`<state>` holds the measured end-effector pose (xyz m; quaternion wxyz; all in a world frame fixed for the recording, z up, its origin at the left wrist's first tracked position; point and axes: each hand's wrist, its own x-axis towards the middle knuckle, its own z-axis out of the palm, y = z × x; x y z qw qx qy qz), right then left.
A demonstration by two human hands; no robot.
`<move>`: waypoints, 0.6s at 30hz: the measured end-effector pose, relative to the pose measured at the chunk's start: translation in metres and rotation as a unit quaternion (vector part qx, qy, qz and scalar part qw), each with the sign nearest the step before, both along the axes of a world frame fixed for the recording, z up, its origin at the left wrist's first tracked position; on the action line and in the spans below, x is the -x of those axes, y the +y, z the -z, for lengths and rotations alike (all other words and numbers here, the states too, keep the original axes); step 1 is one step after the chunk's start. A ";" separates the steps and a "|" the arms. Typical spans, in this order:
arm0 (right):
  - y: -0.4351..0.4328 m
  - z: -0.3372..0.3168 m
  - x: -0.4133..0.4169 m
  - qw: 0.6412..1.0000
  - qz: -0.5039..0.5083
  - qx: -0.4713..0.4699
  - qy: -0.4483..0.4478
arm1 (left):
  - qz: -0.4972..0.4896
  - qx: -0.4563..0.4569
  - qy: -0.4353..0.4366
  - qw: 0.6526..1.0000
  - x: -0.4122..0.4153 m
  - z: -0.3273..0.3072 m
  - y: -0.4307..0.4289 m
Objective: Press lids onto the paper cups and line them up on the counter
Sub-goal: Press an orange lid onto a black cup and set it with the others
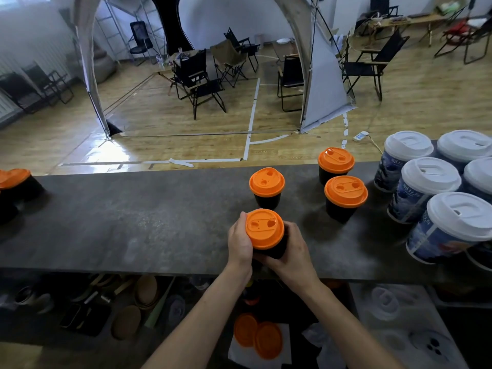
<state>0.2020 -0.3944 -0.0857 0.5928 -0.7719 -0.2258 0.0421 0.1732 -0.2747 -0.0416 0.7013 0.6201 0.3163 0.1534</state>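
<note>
Both hands are engaged on one item: a black paper cup (pixel 271 251) capped with a round orange plastic lid (pixel 264 229). The left hand (pixel 239 242) grips the cup's left side, thumb lying against the lid's rim. The right hand (pixel 291 251) is curled round the cup's body from the right and near side. The lid sits level on the cup's mouth. The cup is at the near edge of the dark grey stone-look worktop (pixel 133 222); its base is hidden by the fingers, so contact with the surface cannot be confirmed. Just beyond the hands stands a second orange-lidded black cup (pixel 267 182), close to the held one but apart from it. Beyond and to the right of the right hand stand a nearer orange-lidded cup (pixel 345 191) and a farther orange-lidded cup (pixel 336 160), both upright and separate. Further right of these, a cluster of tall blue-printed paper cups with white domed lids (pixel 431 175) crowds that end of the worktop, closely packed. Well to the left of the left hand, an orange-lidded dark cup (pixel 13 178) is partly cut off by the frame's edge. Below the hands, on a lower shelf (pixel 40 331) under the worktop, loose orange lids (pixel 257 335) lie overlapping on white paper (pixel 237 354). To their right, white lids (pixel 384 302) show, blurred.
</note>
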 end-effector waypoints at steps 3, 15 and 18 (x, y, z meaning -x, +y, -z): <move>-0.002 0.001 -0.003 1.000 0.003 0.008 0.004 | 0.050 0.021 0.021 0.998 -0.003 -0.004 0.009; -0.005 -0.001 -0.007 0.999 -0.027 -0.013 0.022 | 0.074 0.022 0.016 0.997 0.000 0.001 0.009; -0.007 0.006 -0.012 0.999 -0.045 -0.017 0.021 | 0.033 0.054 -0.016 0.998 0.003 0.011 0.007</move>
